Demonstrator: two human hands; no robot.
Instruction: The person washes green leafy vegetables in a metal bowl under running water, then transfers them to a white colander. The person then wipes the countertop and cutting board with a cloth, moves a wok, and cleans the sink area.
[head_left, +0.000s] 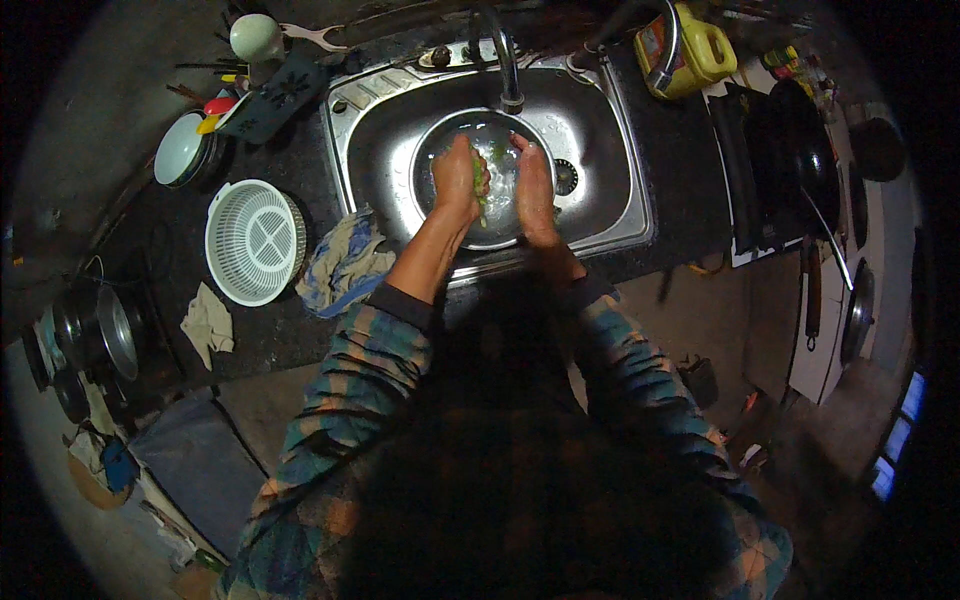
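Note:
My left hand (459, 177) is closed around some green leafy vegetable pieces (478, 176), over a round metal basin (499, 238) of water. The basin stands in a stainless steel sink (382, 165). My right hand (534, 187) is at the basin's right side, its palm turned inward and fingers extended, with nothing visible in it. A few more green bits (498, 153) lie in the water between my hands. The curved metal faucet (511, 75) reaches over the basin's far rim.
Left of the sink are a white plastic colander (255, 242), a crumpled cloth (345, 262), a smaller rag (208, 324) and a white bowl (178, 148). A yellow plastic jug (694, 56) stands at the back right. The sink drain (565, 177) shows beside the basin.

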